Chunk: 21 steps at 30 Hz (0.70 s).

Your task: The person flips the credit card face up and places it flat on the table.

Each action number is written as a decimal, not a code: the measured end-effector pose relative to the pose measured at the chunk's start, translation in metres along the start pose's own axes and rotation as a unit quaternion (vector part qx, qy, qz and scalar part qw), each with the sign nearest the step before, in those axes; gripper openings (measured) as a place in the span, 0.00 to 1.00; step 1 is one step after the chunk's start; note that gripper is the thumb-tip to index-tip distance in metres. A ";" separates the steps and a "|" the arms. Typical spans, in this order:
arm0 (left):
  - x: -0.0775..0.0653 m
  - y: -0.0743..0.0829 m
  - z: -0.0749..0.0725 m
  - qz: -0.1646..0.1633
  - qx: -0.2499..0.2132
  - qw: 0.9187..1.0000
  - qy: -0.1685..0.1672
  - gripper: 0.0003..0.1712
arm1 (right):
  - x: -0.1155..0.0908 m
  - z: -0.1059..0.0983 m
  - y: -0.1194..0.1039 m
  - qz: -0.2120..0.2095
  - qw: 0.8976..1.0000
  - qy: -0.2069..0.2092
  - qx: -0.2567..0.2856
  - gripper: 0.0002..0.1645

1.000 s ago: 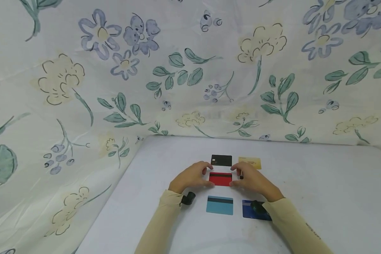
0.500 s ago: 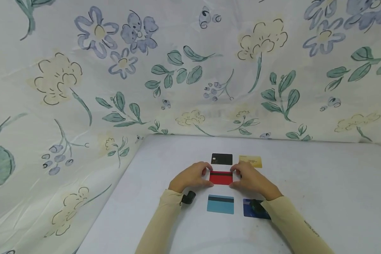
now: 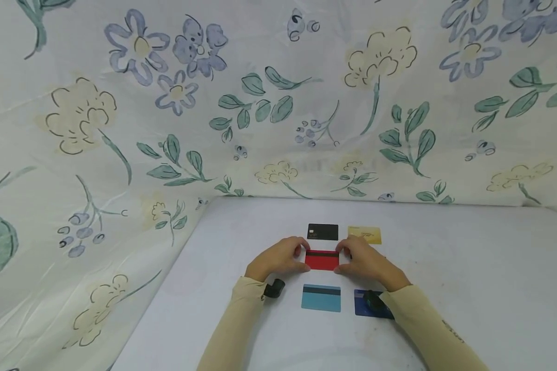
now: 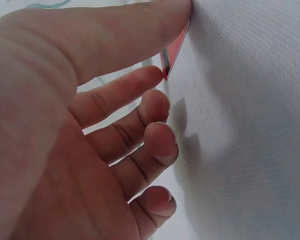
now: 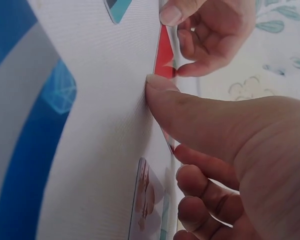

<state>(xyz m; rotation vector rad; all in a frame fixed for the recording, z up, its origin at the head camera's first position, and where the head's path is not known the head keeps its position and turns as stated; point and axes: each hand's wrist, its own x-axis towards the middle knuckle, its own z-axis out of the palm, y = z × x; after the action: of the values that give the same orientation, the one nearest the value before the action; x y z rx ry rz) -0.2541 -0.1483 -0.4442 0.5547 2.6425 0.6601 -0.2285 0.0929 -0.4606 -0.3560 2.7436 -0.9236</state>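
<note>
A red card point(image 3: 322, 262) with a dark stripe lies on the white table in the head view. My left hand point(image 3: 280, 257) holds its left side, thumb at the near corner and index finger at the far one. My right hand point(image 3: 371, 262) holds the right side the same way. In the left wrist view only a corner of the red card point(image 4: 176, 45) shows past the thumb, the other fingers loosely bent. Below my right hand in the right wrist view lies a picture card point(image 5: 147, 200), mostly hidden from the head camera.
Beyond the hands lie a black card point(image 3: 322, 232) and a yellow card point(image 3: 369, 234). Nearer are a light blue card point(image 3: 321, 298) and a dark blue card point(image 3: 363, 305), partly covered by the right wrist's camera. Flowered cloth point(image 3: 241, 154) hangs behind the table.
The index fingertips have come closer to the red card's far corners. The head view has shifted slightly; the cards keep their layout.
</note>
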 end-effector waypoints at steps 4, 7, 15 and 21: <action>-0.001 -0.001 0.000 -0.002 -0.004 1.000 0.001 0.27 | 0.001 0.001 -0.001 0.001 1.000 0.001 -0.002 0.29; -0.001 -0.002 0.001 -0.001 -0.002 1.000 0.001 0.28 | 0.001 0.002 -0.002 0.002 1.000 0.001 -0.001 0.29; -0.001 -0.002 0.001 -0.001 -0.005 1.000 -0.002 0.28 | 0.002 0.002 -0.001 0.011 1.000 0.000 -0.003 0.30; 0.001 -0.004 0.001 0.004 -0.002 1.000 -0.005 0.27 | 0.002 0.003 0.000 0.013 1.000 -0.002 -0.002 0.30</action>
<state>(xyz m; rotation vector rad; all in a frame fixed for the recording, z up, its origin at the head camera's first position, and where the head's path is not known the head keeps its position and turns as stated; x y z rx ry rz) -0.2551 -0.1506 -0.4475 0.5668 2.6295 0.6633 -0.2296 0.0905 -0.4628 -0.3210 2.7398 -0.9092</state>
